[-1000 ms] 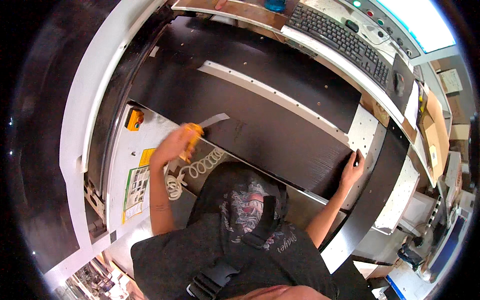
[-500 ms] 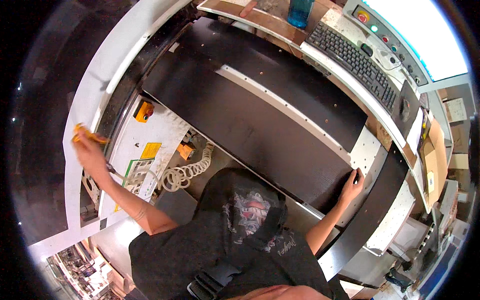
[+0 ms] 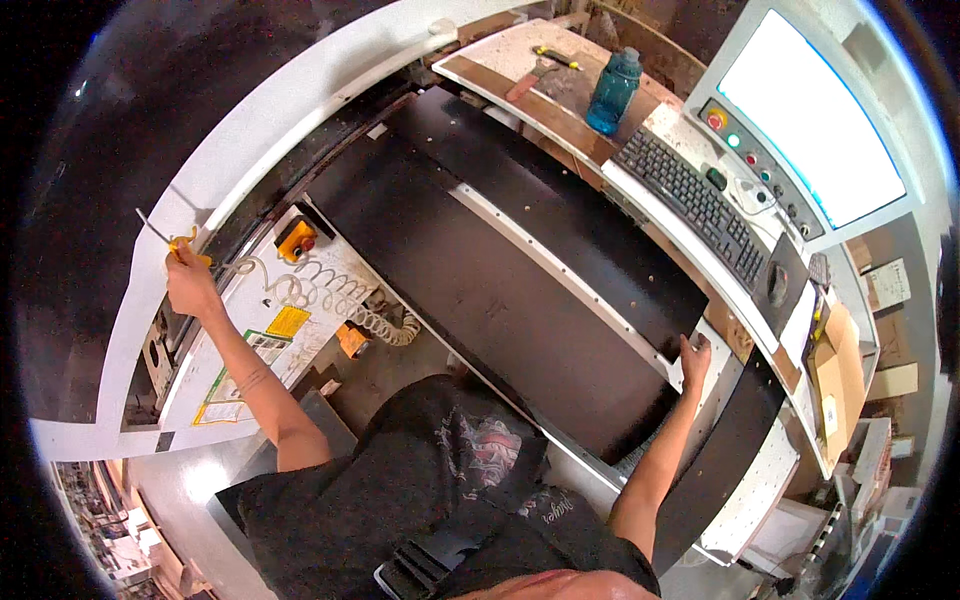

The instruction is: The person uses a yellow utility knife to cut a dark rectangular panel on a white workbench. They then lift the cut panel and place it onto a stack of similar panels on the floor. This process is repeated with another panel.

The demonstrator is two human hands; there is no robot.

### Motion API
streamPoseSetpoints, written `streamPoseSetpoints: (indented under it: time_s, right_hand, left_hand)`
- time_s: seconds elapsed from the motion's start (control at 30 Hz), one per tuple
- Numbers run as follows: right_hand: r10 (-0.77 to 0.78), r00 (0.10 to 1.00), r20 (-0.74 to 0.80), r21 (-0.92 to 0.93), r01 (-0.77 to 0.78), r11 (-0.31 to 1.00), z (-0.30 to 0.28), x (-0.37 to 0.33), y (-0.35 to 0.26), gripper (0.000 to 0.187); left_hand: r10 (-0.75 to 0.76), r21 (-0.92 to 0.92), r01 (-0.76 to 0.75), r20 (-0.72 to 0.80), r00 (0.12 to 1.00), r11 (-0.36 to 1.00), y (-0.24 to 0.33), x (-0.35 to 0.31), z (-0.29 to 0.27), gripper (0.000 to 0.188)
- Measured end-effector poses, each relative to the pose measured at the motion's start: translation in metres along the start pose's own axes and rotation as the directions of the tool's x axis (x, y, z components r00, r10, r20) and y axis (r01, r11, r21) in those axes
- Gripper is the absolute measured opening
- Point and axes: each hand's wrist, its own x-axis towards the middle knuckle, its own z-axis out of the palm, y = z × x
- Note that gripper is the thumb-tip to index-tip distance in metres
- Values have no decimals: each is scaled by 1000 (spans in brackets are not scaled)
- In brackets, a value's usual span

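My left hand (image 3: 190, 284) is closed round a yellow air blow gun (image 3: 184, 246) and holds it out at the left. The gun's thin metal nozzle points up and left, and a pale coiled hose (image 3: 335, 295) trails from it. At the right, my right hand (image 3: 694, 362) is at the right end of the far dark panel (image 3: 580, 222), fingers curled at its edge; the fingertips are partly hidden. A near dark panel (image 3: 480, 310) lies parallel to it, closer to my body. Between the two runs a pale strip (image 3: 560, 265) with small holes.
Beyond the panels, a ledge bears a keyboard (image 3: 690, 200), a blue bottle (image 3: 613, 92), a mouse (image 3: 778, 285) and a cutter knife (image 3: 556, 57). A bright screen (image 3: 810, 115) stands behind. A yellow switch box (image 3: 296, 241) sits at the left. Cardboard (image 3: 838, 375) leans at the right.
The blow gun is now raised with its nozzle up, and its hose is stretched out. My right hand has moved from the near panel's end to the far panel's end. The view has shifted.
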Motion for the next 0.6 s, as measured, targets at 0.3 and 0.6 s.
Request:
streamPoseSetpoints:
  time_s: [0.3,0.6]
  right_hand:
    - [164,985,52,-250,-146,957,31,73,-7,110]
    - [40,956,292,849,-278,449,20,71,-19,35]
  left_hand:
    - [95,-301,-90,2,996,949,3,-59,-81,34]
    - [474,-876,18,277,836,482,63,-197,-80,13]
